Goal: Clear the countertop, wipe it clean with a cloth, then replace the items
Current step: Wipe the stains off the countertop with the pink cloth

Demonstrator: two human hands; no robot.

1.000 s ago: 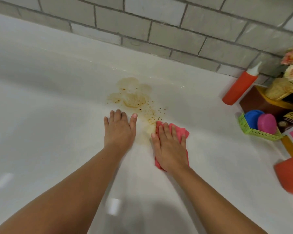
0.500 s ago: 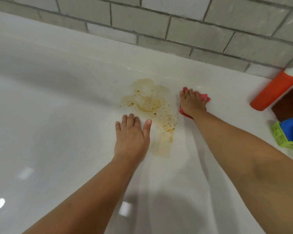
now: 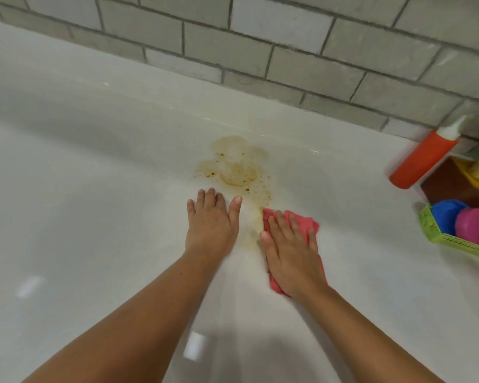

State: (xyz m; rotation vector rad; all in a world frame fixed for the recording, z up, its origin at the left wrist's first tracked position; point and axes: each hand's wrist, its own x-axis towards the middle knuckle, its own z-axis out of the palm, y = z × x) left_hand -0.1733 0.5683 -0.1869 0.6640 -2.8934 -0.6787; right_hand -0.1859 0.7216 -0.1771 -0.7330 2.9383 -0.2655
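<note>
Right hand [image 3: 293,252] back near counter's front edge, from far side of stain half a second ago; pink cloth [image 3: 302,221] came with it. Fingers flat, slightly spread, pressing cloth onto white countertop [image 3: 94,189]. Left hand [image 3: 210,221] flat, bracing, just beside brown stain [image 3: 237,167]. Stain mostly untouched; faint smear trails toward cloth. Risk: soiled cloth drags residue wider; left palm picks up specks.

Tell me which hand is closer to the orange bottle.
Right. The right hand, flat on the pink cloth, lies down-left of the orange bottle; the left hand rests farther left on the countertop.
</note>
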